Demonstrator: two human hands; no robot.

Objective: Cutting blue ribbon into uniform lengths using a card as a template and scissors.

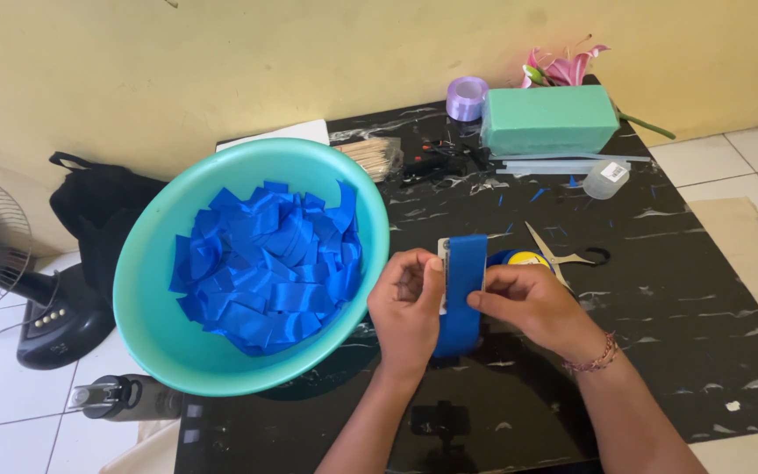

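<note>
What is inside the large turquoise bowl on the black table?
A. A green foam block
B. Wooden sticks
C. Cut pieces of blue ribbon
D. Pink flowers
C: the turquoise bowl is filled with a heap of cut blue ribbon pieces, while the wooden sticks and green foam block lie outside it on the table.

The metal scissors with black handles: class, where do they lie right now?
In the head view, the metal scissors with black handles lie open on the black marbled table, just beyond the right hand, beside the blue ribbon roll.
</note>
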